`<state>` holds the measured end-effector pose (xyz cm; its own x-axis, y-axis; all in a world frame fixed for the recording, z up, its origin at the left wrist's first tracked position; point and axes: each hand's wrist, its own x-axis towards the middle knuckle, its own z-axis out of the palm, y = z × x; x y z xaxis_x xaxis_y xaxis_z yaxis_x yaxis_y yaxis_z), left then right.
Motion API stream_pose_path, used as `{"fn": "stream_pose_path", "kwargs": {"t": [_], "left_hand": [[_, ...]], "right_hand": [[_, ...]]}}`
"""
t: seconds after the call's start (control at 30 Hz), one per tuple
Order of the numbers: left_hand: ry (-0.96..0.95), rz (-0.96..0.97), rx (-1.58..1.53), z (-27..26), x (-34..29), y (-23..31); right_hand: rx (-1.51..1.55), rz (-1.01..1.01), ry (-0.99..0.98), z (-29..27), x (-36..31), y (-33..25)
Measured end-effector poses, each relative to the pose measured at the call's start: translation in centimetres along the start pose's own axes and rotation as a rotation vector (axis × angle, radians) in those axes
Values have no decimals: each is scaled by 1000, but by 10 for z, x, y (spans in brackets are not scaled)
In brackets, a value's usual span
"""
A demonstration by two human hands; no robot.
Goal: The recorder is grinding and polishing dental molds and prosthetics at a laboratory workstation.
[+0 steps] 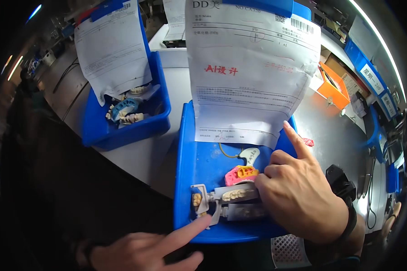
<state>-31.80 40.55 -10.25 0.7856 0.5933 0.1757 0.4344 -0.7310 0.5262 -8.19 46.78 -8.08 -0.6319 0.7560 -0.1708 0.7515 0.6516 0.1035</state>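
Observation:
A blue tray (182, 158) stands in front of me, with a large printed sheet (239, 95) upright at its back. Inside lies a dental model on a white plastic articulator (205, 198), with a row of cream teeth (239, 194). A loose tooth piece (196, 199) lies beside the hinge. Behind the model are a pink and yellow gum-shaped piece (240, 175) and a white curved tag (250, 156). My left hand (144, 250) reaches its index finger to the articulator's hinge. My right hand (298, 189) has its index finger stretched at the sheet's lower right edge; its other fingers curl by the model's right end.
Another blue tray (126, 135) at the left holds dental models, a blue arch piece (124, 109) and a printed sheet (115, 54). An orange box (333, 88) sits at the back right. A black device (340, 181) lies right of my right hand. Blue bins (368, 74) line the far right.

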Motion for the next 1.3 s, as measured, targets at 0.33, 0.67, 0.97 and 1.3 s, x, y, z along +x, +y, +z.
{"fn": "stream_pose_path", "kwargs": {"t": [0.33, 0.67, 0.97, 1.3], "left_hand": [[264, 139, 352, 29, -17, -9], [654, -171, 484, -50, -30, -7], [973, -414, 114, -57, -49, -67], [919, -439, 516, -56, -7, -32]], "right_hand": [[255, 16, 383, -20, -25, 1], [379, -12, 509, -71, -145, 3], [404, 171, 662, -5, -153, 52], [683, 168, 639, 35, -148, 110]]}}
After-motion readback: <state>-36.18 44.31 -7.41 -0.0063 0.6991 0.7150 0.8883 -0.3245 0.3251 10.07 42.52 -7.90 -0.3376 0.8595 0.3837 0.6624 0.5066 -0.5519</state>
